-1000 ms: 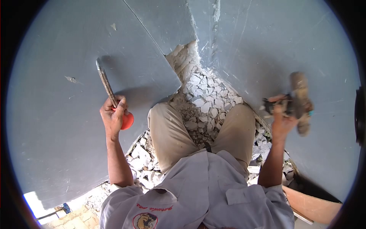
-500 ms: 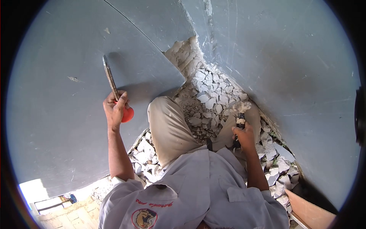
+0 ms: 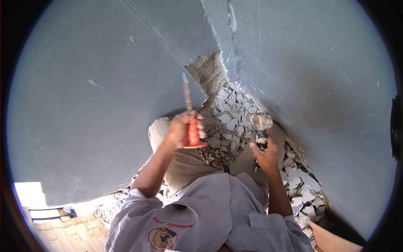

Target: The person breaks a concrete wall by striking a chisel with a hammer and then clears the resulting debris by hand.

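My left hand [image 3: 184, 128] is wrapped round the red grip of a chisel [image 3: 187, 94], somewhat blurred. The chisel's metal shaft points up, its tip near the lower edge of the grey wall panel by the broken gap. My right hand [image 3: 266, 153] grips the black handle of a hammer [image 3: 260, 122], whose dusty head is over my right knee, beside the rubble. Between my knees, broken grey-white pieces [image 3: 231, 109] fill the channel below the chipped opening [image 3: 208, 71].
Large grey panels [image 3: 105, 105] rise on the left and right [image 3: 336, 84]. More rubble [image 3: 304, 193] lies by my right side, near a brown board [image 3: 333, 239]. Pale paving [image 3: 73, 235] shows at the lower left.
My left hand has moved right with the chisel, from the left panel to the front of the gap. My right hand and the hammer have shifted slightly left and down.
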Demonstrator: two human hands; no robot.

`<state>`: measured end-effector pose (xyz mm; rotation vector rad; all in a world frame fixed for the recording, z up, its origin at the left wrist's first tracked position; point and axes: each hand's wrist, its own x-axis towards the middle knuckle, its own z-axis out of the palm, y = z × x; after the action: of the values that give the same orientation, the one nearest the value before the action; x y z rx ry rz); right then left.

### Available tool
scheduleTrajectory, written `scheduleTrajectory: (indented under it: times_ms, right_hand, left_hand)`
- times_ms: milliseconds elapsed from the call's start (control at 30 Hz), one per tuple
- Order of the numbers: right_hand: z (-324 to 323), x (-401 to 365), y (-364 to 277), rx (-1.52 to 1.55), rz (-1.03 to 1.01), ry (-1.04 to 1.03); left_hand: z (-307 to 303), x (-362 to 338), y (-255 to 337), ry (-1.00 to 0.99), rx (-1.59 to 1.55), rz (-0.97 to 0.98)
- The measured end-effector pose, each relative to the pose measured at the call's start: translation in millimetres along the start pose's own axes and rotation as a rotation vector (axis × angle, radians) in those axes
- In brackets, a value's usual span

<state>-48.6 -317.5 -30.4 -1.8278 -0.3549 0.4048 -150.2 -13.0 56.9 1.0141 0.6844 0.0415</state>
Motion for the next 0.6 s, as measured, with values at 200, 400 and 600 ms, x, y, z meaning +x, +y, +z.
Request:
scheduleTrajectory:
  times_ms: [200,400,600]
  right_hand:
    - [-4,19,-33,-0.043,-0.437,0.199]
    - [-8,20,-66,-0.116,-0.575,0.182]
    - [-18,16,-125,0.247,-0.932,0.105]
  left_hand:
    - [40,90,-23,-0.007,-0.407,-0.115]
    - [53,125,0,-0.072,-0.56,0.022]
    - [75,134,9,-0.116,-0.804,0.074]
